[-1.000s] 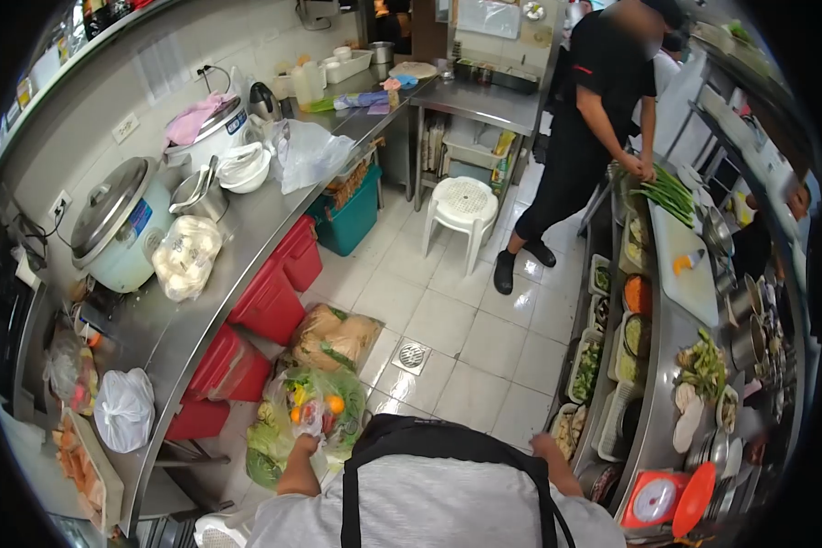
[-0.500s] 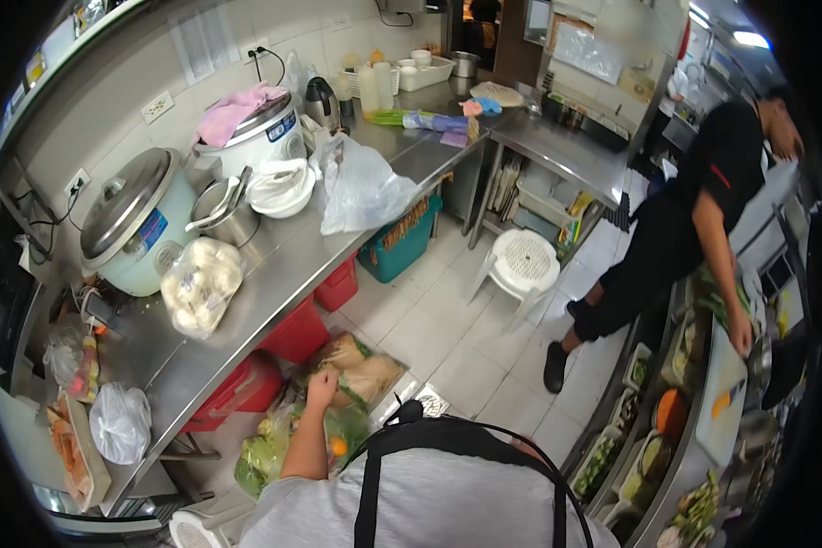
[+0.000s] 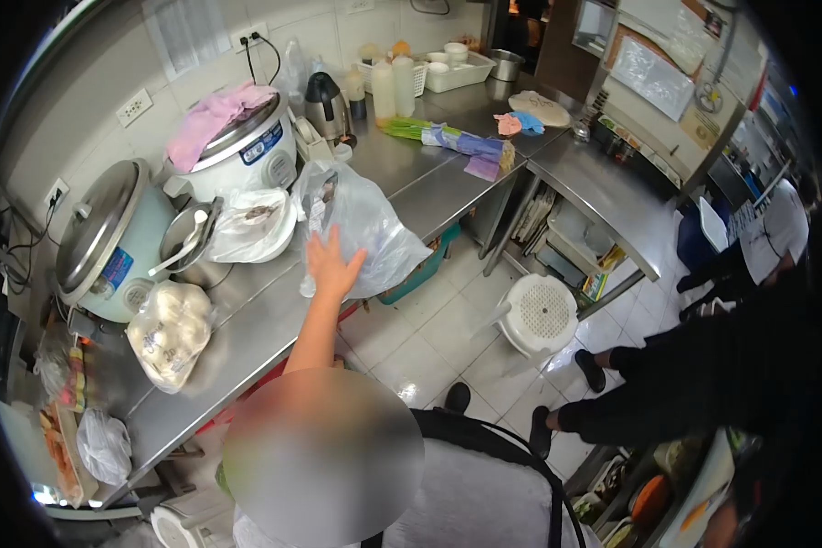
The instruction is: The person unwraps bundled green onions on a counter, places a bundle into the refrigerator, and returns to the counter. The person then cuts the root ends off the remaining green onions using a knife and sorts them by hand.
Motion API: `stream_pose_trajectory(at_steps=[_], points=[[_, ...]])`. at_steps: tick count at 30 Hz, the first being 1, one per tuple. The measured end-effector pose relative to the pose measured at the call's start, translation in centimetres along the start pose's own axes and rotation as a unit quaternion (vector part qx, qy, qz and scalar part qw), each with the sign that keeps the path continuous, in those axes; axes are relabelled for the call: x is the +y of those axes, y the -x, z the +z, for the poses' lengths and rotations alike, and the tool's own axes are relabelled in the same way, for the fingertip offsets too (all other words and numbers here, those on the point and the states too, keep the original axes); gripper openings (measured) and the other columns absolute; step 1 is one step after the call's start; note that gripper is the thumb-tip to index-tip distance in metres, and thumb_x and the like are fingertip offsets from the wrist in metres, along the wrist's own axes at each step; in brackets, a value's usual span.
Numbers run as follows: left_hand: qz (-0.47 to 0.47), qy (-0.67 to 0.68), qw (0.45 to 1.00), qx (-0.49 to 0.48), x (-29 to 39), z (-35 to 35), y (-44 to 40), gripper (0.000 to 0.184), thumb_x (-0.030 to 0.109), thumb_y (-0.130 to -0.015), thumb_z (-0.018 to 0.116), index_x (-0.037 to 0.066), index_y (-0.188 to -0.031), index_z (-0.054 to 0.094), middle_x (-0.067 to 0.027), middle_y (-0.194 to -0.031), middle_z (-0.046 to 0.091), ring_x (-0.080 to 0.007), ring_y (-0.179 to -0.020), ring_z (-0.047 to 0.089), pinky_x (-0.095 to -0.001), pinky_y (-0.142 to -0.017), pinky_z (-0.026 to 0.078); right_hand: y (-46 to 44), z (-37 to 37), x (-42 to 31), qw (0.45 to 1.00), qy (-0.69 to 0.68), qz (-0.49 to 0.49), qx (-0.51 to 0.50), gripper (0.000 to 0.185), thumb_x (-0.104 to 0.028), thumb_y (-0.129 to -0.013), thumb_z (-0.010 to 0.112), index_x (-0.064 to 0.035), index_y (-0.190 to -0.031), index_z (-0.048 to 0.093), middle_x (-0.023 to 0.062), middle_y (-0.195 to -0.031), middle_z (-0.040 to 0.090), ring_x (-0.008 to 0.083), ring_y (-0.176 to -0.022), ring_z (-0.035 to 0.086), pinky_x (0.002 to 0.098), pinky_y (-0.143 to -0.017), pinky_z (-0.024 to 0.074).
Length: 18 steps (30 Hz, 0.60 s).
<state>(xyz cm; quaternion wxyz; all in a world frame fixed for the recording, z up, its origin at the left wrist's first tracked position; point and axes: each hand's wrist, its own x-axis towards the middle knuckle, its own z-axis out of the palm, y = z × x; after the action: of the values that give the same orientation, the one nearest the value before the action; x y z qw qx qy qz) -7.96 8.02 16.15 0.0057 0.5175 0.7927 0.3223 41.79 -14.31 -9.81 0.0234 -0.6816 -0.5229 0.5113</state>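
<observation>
My left hand (image 3: 333,263) stretches over the metal counter with its fingers spread, at the front of a clear plastic bag (image 3: 384,239). I cannot tell whether the fingers touch the bag. Dark printing or contents show through the bag's upper left. Just left of it is a white bowl (image 3: 283,239) holding a plastic bag, beside a steel pot (image 3: 178,251) with utensils in it. A bag of pale round pieces (image 3: 170,333) lies nearer the counter's front edge. My right hand is out of view.
Two large rice cookers (image 3: 100,242) stand against the wall, the farther one under a pink cloth (image 3: 219,123). A white plastic stool (image 3: 539,315) is on the floor. People in dark trousers (image 3: 667,388) stand at right. A blurred round patch covers the lower middle.
My left hand has risen from the produce bags on the floor to the clear bag on the counter, its fingers now spread. The view has shifted, and the worker at right has moved.
</observation>
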Motion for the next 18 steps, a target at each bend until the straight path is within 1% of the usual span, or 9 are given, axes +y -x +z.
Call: stream_pose_trajectory(at_steps=[4,5,7,9,10,11,13,16,18], points=[[-0.113,-0.115,0.966,-0.201,2.5,7.3,-1.5,0.074,0.057,-0.07,0.046,0.016,-0.128,0.027,-0.0188,-0.134,0.012,-0.0408,-0.122,0.011,-0.0496,-0.095,0.016,-6.2,-8.0,-7.0,0.996,0.042,-0.069,-0.035,0.043,-0.027,-0.072,0.055,-0.0007,-0.105,0.051,0.0199,-0.081,0.059,0.0301,-0.08,0.057,0.0349,-0.071,0.0436],[-0.118,-0.113,0.965,-0.207,3.6,8.3,-1.8,0.074,0.057,-0.07,0.045,0.017,-0.128,0.026,-0.0186,-0.134,0.012,-0.0401,-0.122,0.01,-0.0495,-0.095,0.016,-7.3,-10.7,-10.2,0.995,0.051,-0.077,-0.037,0.044,-0.027,-0.071,0.057,-0.0006,-0.106,0.05,0.0192,-0.079,0.059,0.028,-0.076,0.058,0.0342,-0.068,0.0442],[-0.123,-0.107,0.962,-0.218,6.2,9.7,-2.6,0.074,0.058,-0.07,0.043,0.017,-0.129,0.025,-0.0184,-0.134,0.011,-0.0388,-0.123,0.009,-0.0493,-0.095,0.016,-12.6,-14.4,-14.3,0.993,0.085,-0.083,0.007,0.044,-0.028,-0.071,0.056,-0.0007,-0.105,0.051,0.0188,-0.083,0.058,0.0281,-0.082,0.056,0.0341,-0.072,0.0432],[-0.144,-0.067,0.96,-0.232,8.3,10.7,-4.2,0.073,0.058,-0.071,0.043,0.016,-0.129,0.026,-0.0186,-0.134,0.011,-0.0384,-0.122,0.011,-0.0493,-0.095,0.018,-13.7,-18.3,-23.9,0.967,0.102,-0.223,0.068,0.045,-0.028,-0.071,0.056,-0.0003,-0.106,0.049,0.0191,-0.089,0.057,0.0311,-0.085,0.054,0.0342,-0.076,0.042],[-0.156,-0.048,0.957,-0.239,8.9,10.9,-4.7,0.073,0.057,-0.071,0.043,0.016,-0.129,0.026,-0.0187,-0.134,0.012,-0.0381,-0.122,0.012,-0.0493,-0.095,0.019,-14.0,-19.4,-28.8,0.935,0.135,-0.305,0.117,0.041,-0.023,-0.073,0.055,-0.0005,-0.107,0.048,0.0185,-0.092,0.056,0.0319,-0.086,0.053,0.0345,-0.074,0.0421],[-0.153,-0.028,0.958,-0.24,9.3,11.1,-5.2,0.07,0.056,-0.072,0.042,0.015,-0.127,0.028,-0.0193,-0.133,0.014,-0.0385,-0.121,0.014,-0.0494,-0.094,0.02,-13.7,-20.1,-34.0,0.92,0.078,-0.365,0.117,0.041,-0.022,-0.073,0.053,-0.0012,-0.108,0.048,0.0197,-0.098,0.052,0.0328,-0.092,0.049,0.0351,-0.08,0.0395],[-0.148,0.016,0.96,-0.238,9.7,11.2,-6.2,0.066,0.054,-0.074,0.042,0.014,-0.125,0.032,-0.0204,-0.131,0.019,-0.0392,-0.12,0.019,-0.0496,-0.092,0.023,-12.9,-20.1,-43.0,0.856,0.11,-0.491,0.119,0.045,-0.023,-0.071,0.056,-0.0051,-0.111,0.045,0.0185,-0.109,0.046,0.0325,-0.099,0.045,0.0361,-0.085,0.0358],[-0.098,0.131,0.943,-0.289,8.0,11.1,-8.1,0.06,0.05,-0.074,0.045,0.013,-0.12,0.04,-0.0222,-0.126,0.026,-0.0409,-0.116,0.023,-0.05,-0.09,0.026,-12.8,-16.4,-51.1,0.798,0.213,-0.554,0.106,0.055,-0.032,-0.069,0.057,-0.0138,-0.118,0.04,0.0172,-0.122,0.036,0.0355,-0.112,0.032,0.0485,-0.091,0.0249],[-0.045,0.13,0.976,-0.169,9.2,9.5,-9.5,0.056,0.047,-0.073,0.048,0.013,-0.118,0.042,-0.0226,-0.125,0.028,-0.0423,-0.115,0.024,-0.051,-0.09,0.025,-14.7,-14.4,-53.7,0.792,0.28,-0.533,0.103,0.059,-0.037,-0.069,0.057,-0.0189,-0.121,0.037,0.0162,-0.127,0.029,0.0366,-0.119,0.023,0.0537,-0.093,0.0194]])
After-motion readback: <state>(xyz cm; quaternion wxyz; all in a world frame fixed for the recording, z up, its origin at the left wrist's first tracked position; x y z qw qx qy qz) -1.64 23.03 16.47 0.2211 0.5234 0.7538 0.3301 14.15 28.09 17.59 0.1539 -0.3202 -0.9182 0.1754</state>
